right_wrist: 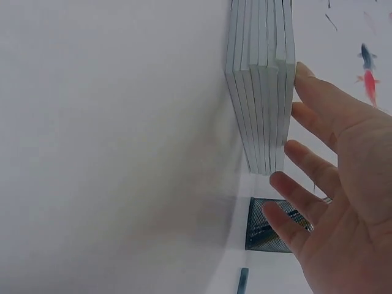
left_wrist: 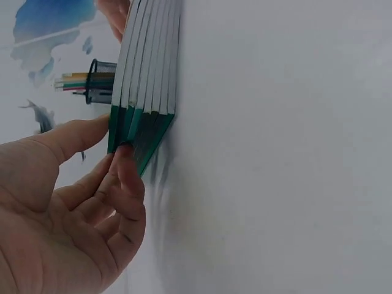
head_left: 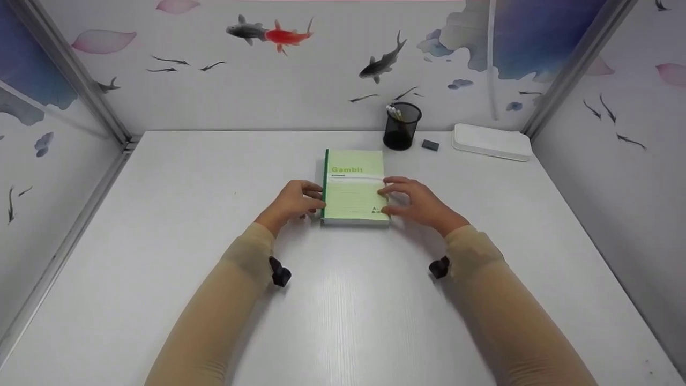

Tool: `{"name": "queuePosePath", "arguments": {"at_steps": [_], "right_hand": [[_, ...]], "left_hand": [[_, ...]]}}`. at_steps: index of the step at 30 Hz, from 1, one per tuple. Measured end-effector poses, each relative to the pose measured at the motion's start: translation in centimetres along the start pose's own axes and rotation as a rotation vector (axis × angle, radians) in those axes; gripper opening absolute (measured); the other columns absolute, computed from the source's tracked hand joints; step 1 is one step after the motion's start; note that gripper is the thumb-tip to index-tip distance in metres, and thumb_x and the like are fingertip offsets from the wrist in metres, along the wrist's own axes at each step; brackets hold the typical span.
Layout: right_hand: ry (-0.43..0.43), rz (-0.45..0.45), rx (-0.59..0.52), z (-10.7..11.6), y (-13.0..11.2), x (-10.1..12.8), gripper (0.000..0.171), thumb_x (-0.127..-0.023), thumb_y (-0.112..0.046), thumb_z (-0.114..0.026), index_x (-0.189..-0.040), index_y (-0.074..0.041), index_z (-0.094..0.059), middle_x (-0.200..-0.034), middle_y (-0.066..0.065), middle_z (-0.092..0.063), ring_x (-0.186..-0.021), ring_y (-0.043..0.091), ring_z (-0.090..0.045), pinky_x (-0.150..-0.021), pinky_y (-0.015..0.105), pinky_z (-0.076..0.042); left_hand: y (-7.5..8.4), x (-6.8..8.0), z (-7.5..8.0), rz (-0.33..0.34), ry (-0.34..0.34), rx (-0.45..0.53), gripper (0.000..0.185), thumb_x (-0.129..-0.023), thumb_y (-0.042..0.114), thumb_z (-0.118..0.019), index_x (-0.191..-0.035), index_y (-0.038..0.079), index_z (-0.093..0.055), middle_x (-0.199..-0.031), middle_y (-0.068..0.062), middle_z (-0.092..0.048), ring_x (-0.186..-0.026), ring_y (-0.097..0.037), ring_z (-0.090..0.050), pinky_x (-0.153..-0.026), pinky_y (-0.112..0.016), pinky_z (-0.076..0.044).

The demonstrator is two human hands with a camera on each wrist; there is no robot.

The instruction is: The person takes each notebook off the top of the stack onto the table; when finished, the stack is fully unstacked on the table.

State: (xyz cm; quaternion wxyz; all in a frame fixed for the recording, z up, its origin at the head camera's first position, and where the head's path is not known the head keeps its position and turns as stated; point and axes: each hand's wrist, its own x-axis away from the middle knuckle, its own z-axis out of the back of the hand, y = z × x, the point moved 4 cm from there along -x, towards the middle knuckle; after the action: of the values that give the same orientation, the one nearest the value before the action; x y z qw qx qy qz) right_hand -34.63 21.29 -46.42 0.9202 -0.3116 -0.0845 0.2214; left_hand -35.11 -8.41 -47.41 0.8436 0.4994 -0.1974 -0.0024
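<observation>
Gambit notebooks (head_left: 355, 185) lie stacked between the loosely bent left hand (head_left: 293, 202), touching their green spines (left_wrist: 127, 122), and the spread right hand (head_left: 420, 202), touching the opposite side, neither clasping them.

The word "Gambit" is printed in bold green letters across the upper left of the pale green cover of the top notebook (head_left: 351, 195), reading upright in the head view. Directly beneath it runs a short line of much smaller dark lettering, too fine to make out. In the cover's lower right corner sits a cluster of tiny dark characters; the first looks like an "A", the others blurred.
</observation>
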Motion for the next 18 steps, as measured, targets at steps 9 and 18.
{"name": "queuePosePath", "arguments": {"at_steps": [9, 18], "right_hand": [[-0.025, 0.034, -0.009, 0.0, 0.7, 0.4, 0.062, -0.093, -0.032, -0.078, -0.149, -0.016, -0.057, -0.163, 0.004, -0.044, -0.155, 0.030, -0.031, -0.127, 0.054, -0.023], [-0.038, 0.074, 0.050, -0.1, 0.5, 0.4, 0.060, -0.093, -0.033, -0.078, -0.147, -0.015, -0.059, -0.163, 0.006, -0.043, -0.154, 0.035, -0.032, -0.125, 0.057, -0.023]], "left_hand": [[-1.0, 0.2, 0.9, 0.045, -0.034, 0.218, 0.060, -0.091, 0.011, -0.077, -0.146, 0.005, -0.054, -0.135, -0.011, -0.065, -0.113, -0.022, -0.070, -0.093, -0.036, -0.059], [-1.7, 1.3, 1.8, 0.037, -0.105, 0.426, 0.066, -0.090, 0.003, -0.074, -0.149, 0.012, -0.045, -0.139, -0.013, -0.063, -0.116, -0.023, -0.068, -0.093, -0.033, -0.058]]}}
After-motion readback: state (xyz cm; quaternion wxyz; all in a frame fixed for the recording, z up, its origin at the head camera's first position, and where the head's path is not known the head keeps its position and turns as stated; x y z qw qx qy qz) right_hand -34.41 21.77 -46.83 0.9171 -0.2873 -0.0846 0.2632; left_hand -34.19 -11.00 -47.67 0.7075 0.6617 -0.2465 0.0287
